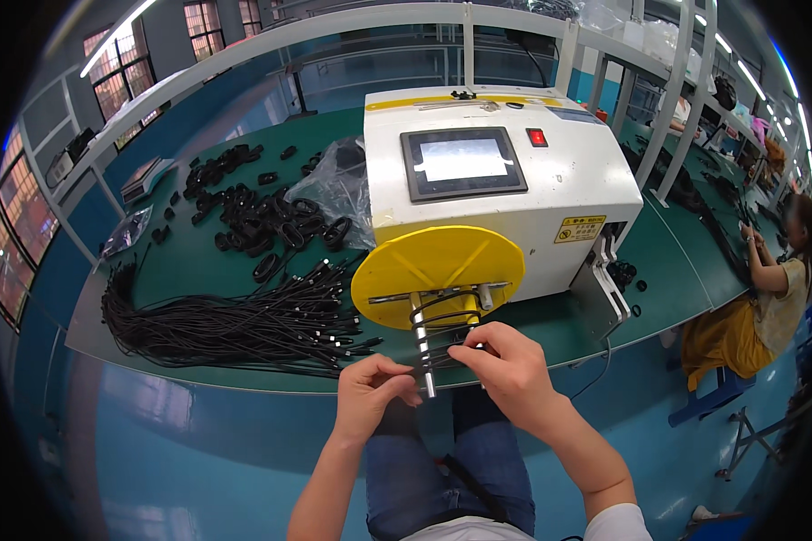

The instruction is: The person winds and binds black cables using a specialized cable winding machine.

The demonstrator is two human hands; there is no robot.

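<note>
A black cable [444,316] loops several times around the metal pegs that stick out from the yellow disc [438,261] of a white winding machine [505,180]. My right hand [512,371] pinches the cable just right of the front silver peg [423,347]. To the left of that peg, my left hand [373,394] has its fingers closed on a dark strand of the cable, partly hidden by the fingers. Both hands are at the table's front edge, below the disc.
A long bundle of black cables [226,325] lies left on the green table [334,126]. Behind it are a heap of coiled black cables [262,216] and a clear plastic bag [338,185]. At the right, another person [789,261] sits by the table.
</note>
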